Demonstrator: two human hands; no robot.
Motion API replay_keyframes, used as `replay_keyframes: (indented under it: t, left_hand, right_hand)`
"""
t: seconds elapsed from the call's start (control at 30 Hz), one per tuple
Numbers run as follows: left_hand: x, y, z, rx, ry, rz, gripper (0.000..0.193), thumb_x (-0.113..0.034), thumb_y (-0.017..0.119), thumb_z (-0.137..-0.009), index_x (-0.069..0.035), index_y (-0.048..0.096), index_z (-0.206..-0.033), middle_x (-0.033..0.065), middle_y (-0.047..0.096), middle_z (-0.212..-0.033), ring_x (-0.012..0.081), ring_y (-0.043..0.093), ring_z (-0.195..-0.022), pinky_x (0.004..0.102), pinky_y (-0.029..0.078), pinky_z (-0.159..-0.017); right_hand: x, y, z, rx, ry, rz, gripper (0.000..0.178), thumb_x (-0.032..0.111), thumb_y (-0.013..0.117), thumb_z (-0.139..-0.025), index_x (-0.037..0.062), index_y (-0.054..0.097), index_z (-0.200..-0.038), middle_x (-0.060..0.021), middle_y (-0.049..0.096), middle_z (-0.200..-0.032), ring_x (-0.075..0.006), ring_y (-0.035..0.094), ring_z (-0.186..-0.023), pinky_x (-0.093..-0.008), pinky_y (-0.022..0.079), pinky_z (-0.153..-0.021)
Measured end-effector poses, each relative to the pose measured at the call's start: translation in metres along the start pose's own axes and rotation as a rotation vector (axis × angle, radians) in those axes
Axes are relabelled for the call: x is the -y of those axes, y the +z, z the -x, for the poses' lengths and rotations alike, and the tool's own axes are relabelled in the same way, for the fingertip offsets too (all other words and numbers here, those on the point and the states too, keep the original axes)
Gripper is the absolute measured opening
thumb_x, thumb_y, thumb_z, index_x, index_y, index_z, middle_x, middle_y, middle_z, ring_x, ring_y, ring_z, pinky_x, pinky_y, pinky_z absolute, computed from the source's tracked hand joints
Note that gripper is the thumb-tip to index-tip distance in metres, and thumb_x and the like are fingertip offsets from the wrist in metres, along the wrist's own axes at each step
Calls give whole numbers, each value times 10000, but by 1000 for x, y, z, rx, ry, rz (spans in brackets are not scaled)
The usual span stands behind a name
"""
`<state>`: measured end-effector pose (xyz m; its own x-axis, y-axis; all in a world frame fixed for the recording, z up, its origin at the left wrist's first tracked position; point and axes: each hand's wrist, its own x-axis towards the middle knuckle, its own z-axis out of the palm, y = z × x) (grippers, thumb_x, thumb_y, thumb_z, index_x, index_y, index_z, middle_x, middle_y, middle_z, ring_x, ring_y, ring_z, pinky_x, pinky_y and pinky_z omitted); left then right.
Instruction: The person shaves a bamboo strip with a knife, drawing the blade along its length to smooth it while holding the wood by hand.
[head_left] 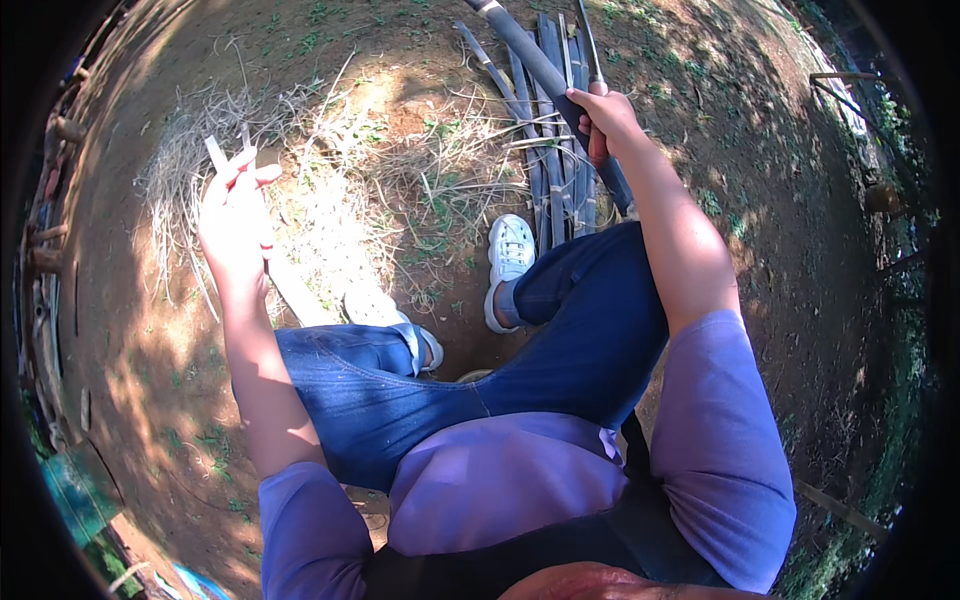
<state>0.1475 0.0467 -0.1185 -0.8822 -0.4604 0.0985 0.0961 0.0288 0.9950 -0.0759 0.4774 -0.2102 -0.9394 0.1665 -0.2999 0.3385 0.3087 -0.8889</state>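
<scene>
On the left, my left hand (236, 215) is closed round a pale flat strip (296, 292), likely split bamboo or wood. Its upper end pokes out above the fingers, and its lower part slants down toward my left shoe. Farther right, my right hand (607, 122) grips the brown handle of a long, narrow knife (590, 45) whose blade points away from me. A dark bamboo-like pole (540, 68) runs diagonally beneath that hand, its lower end beside my right knee. Whether the fingers also hold the pole, I cannot tell.
Several dark split strips (552, 150) lie lengthwise beyond my right knee. Pale shavings (420, 175) are scattered over the dirt in front, with a tangled heap (215, 120) by my left hand. My white shoes (511, 250) stand among them. Stacked wood (48, 235) lines the far left.
</scene>
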Motion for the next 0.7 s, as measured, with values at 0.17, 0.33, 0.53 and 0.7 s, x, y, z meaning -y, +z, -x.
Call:
replay_keyframes:
  t: [0.17, 0.33, 0.53, 0.7]
  left_hand:
    - [-3, -11, 12, 23, 5, 0, 300, -257, 511, -1043, -54, 604, -842, -51, 432, -570, 29, 358, -445, 198, 288, -418]
    - [9, -16, 4, 62, 151, 143, 328, -240, 445, -1062, -85, 495, -777, -30, 387, -681, 65, 336, -601, 224, 302, -581]
    - [8, -6, -5, 110, 272, 149, 303, -220, 414, -1070, -85, 465, -803, 52, 500, -908, 139, 459, -815, 298, 384, -823]
    - [16, -10, -11, 69, 153, 196, 288, -248, 428, -1070, -61, 551, -890, 69, 578, -1005, 144, 538, -886, 307, 423, -837]
  right_hand:
    - [-19, -52, -4, -178, 92, -113, 255, 204, 753, -851, 28, 576, -904, -47, 561, -724, -143, 565, -577, -291, 532, -552]
    - [-52, -81, -11, -258, 231, -213, 252, 152, 747, -850, 53, 557, -982, -68, 562, -828, -152, 581, -652, -301, 551, -557]
    - [-86, -103, -35, -260, 253, -336, 257, 135, 733, -863, 65, 548, -1027, -74, 546, -922, -175, 580, -718, -319, 557, -567]
    - [-95, -110, -39, -308, 280, -374, 231, 145, 719, -871, 68, 561, -1019, -79, 544, -948, -194, 575, -750, -341, 562, -600]
